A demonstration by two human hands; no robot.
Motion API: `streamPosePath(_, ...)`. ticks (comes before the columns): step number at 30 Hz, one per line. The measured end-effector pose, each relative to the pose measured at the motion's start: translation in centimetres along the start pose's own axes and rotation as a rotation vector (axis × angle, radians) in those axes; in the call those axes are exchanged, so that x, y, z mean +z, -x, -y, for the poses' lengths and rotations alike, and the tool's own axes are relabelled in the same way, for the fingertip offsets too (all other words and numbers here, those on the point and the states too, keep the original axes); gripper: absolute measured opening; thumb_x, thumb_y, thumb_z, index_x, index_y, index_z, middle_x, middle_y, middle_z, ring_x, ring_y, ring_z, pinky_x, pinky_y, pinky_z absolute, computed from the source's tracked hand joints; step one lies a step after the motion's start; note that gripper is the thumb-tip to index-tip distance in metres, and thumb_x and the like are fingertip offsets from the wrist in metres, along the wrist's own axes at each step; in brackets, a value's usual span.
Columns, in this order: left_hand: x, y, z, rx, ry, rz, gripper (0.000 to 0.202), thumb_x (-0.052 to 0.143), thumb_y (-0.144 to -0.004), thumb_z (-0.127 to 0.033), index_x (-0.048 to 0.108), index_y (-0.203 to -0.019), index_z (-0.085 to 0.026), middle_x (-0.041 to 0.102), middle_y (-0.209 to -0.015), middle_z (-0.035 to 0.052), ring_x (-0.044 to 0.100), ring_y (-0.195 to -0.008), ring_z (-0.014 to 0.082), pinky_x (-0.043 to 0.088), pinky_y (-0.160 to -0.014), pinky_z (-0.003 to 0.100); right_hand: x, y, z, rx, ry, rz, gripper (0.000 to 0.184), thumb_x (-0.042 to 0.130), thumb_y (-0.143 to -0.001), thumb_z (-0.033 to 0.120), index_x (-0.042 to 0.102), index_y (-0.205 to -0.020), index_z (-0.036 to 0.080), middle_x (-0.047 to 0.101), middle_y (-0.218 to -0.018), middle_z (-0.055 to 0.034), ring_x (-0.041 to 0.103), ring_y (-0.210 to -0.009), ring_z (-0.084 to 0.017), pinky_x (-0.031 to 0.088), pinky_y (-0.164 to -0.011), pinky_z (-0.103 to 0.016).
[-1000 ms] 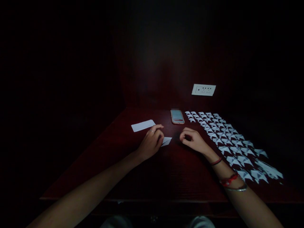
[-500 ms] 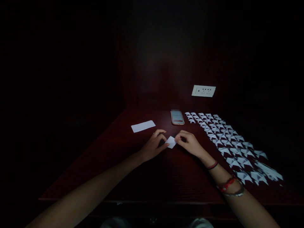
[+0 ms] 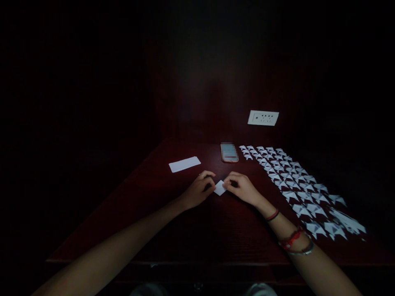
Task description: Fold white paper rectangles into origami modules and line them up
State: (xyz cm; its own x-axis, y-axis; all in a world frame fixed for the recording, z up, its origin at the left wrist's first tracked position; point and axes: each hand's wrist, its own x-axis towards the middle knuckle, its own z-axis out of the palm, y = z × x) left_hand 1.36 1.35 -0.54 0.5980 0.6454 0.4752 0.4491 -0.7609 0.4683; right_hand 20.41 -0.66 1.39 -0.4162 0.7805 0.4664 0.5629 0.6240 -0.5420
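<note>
Plenty of worktop [image 3: 188,238] toward near edge and out L; tighter on R, w/ rows of folded paper pieces [image 3: 289,195]. Phone [image 3: 228,152] near far edge, paper stack [image 3: 184,164] to its L. Small paper diamond [image 3: 220,188] pinched at L corner in L hand [image 3: 198,191], at R corner in R hand [image 3: 244,189], so right btwn both.
</note>
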Motion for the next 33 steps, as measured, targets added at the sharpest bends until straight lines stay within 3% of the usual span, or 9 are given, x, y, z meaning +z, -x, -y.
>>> streamPosePath(6,0.1,0.0,0.7,0.001,-0.037,0.007,0.015,0.038,-0.082,-0.02,0.053,-0.079,-0.018,0.042,-0.104,0.0031,0.041,-0.1,0.016,0.034,-0.086,0.032,0.6,0.0,-1.5,0.147,0.011,-0.035,0.011,0.05,-0.07,0.02,0.054,-0.061,0.016,0.05,-0.061,0.0014,0.047,-0.058,-0.009,0.036,-0.056,-0.021)
streamPosePath(13,0.7,0.3,0.7,0.011,-0.195,-0.001,0.019,0.046,-0.079,-0.025,0.048,-0.098,-0.021,0.038,-0.109,0.0039,0.039,-0.1,0.0183,0.034,-0.086,0.035,1.3,0.2,-3.1,0.332,0.078,0.055,0.015,0.05,-0.068,0.027,0.056,-0.059,0.015,0.054,-0.057,0.0014,0.048,-0.054,-0.009,0.035,-0.054,-0.02)
streamPosePath(18,1.1,0.3,0.3,0.025,-0.325,0.073,0.016,0.047,-0.078,-0.026,0.051,-0.092,-0.02,0.034,-0.113,0.0047,0.037,-0.102,0.0213,0.035,-0.083,0.036,1.5,0.3,-2.9,0.282,0.184,0.056,0.009,0.056,-0.064,0.024,0.057,-0.067,0.015,0.055,-0.065,-0.0008,0.049,-0.059,-0.01,0.036,-0.058,-0.021)
streamPosePath(22,1.1,0.3,0.1,0.029,-0.388,0.054,0.023,0.047,-0.078,-0.025,0.05,-0.1,-0.021,0.033,-0.117,0.0057,0.032,-0.107,0.0233,0.032,-0.085,0.039,1.3,0.3,-2.6,0.187,0.19,0.02,0.026,0.059,-0.064,0.017,0.057,-0.09,0.018,0.052,-0.074,-0.0018,0.048,-0.065,-0.011,0.038,-0.062,-0.022)
streamPosePath(24,1.0,0.3,0.0,0.068,-0.391,0.067,0.025,0.047,-0.079,-0.024,0.048,-0.104,-0.023,0.033,-0.118,0.0052,0.03,-0.11,0.0231,0.03,-0.087,0.039,1.3,0.2,-2.6,0.126,0.186,0.064,0.02,0.056,-0.067,0.014,0.06,-0.086,0.019,0.052,-0.074,-0.0017,0.048,-0.067,-0.011,0.038,-0.064,-0.022)
streamPosePath(28,0.5,0.4,0.0,0.18,-0.32,0.221,0.022,0.043,-0.081,-0.024,0.051,-0.101,-0.023,0.045,-0.107,0.0021,0.038,-0.103,0.0181,0.031,-0.086,0.034,1.0,0.3,-2.5,0.066,0.181,0.132,0.014,0.051,-0.073,0.014,0.062,-0.08,0.018,0.055,-0.074,-0.0027,0.05,-0.069,-0.011,0.038,-0.066,-0.022)
streamPosePath(33,0.0,0.5,0.0,0.172,-0.272,0.273,0.023,0.036,-0.085,-0.022,0.05,-0.103,-0.023,0.05,-0.1,0.0011,0.044,-0.094,0.0152,0.033,-0.082,0.03,0.2,0.6,-2.6,0.012,0.179,0.205,0.017,0.054,-0.072,0.02,0.062,-0.086,0.018,0.056,-0.079,-0.0037,0.051,-0.073,-0.013,0.039,-0.069,-0.024)
